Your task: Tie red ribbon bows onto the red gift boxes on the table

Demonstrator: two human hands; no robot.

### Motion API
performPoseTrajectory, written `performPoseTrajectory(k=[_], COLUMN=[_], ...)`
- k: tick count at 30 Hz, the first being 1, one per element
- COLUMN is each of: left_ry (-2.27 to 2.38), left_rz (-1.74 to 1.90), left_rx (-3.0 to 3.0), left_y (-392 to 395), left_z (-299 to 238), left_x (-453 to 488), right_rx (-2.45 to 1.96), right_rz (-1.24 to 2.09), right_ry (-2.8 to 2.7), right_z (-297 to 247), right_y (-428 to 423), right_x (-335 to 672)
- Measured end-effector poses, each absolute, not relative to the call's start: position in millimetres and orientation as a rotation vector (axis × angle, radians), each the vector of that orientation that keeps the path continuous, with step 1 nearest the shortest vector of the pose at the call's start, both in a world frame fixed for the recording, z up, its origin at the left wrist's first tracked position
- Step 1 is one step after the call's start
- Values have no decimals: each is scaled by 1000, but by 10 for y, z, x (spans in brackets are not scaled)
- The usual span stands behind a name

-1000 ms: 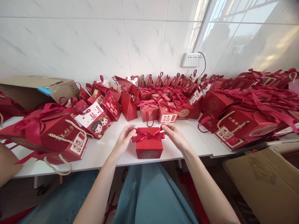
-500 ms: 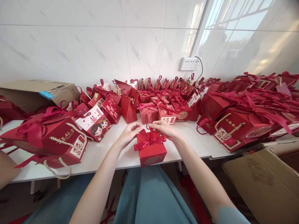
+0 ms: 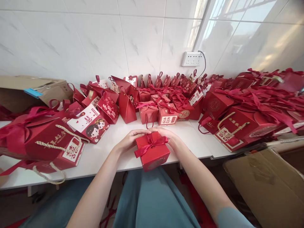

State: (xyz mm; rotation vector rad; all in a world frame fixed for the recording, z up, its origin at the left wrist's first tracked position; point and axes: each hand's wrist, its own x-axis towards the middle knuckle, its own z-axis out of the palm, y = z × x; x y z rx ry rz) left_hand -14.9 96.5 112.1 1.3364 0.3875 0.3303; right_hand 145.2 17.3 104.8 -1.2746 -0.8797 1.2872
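Observation:
In the head view, a small red gift box (image 3: 155, 155) with a red ribbon bow (image 3: 152, 143) on its lid is at the front edge of the white table (image 3: 129, 161). My left hand (image 3: 128, 141) closes around the box's far left side. On the far right side my right hand (image 3: 168, 136) holds the same box. The fingertips of both hands meet near its back edge, and some fingers are hidden behind the box. Just beyond stand a red box with a ribbon (image 3: 148, 114) and a box with a white label (image 3: 168, 118).
Larger red boxes with rope handles stand at the left (image 3: 49, 142) and right (image 3: 239, 126). Rows of small red boxes (image 3: 175, 82) line the tiled wall, below a power socket (image 3: 191, 59). Cardboard boxes are at far left (image 3: 52, 90) and lower right (image 3: 268, 186).
My fingers have left the ribbon bow and moved down around the box's sides and back. The box is turned slightly and tilted. The view has shifted a little.

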Motion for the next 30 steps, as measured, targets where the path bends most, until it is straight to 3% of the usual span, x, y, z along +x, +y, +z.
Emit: performPoseTrajectory(k=[4,8,12,16,24,27,30], left_ry=[442,517,552,615,715,660,508], left_rz=[371,470,566,650,809,714,359], left_rx=[1370,1319,1240,1156,1170,1232,1506], left_y=[914,780,601,419,-67,-283,-406], left_z=[1095,1035,962,911,822,848,1026], left_x=[-200,-272,-311,-340,-267,-189,-245], right_rx=[-1324,-1400,-1549,-1709,-1680,-1695,-1729], right_rz=[1142,641,283,226,363,307,100], right_ry=[-790,-695,-1199,-1503,-1493,-1266,-1003], right_z=[1089,1145,1173,1193,1147,1022,981], right_y=[-67,-648,-1135,-1260,-1323,-1304,-1329], right_x=[1532,1451,1081,876,1361,1531,1589])
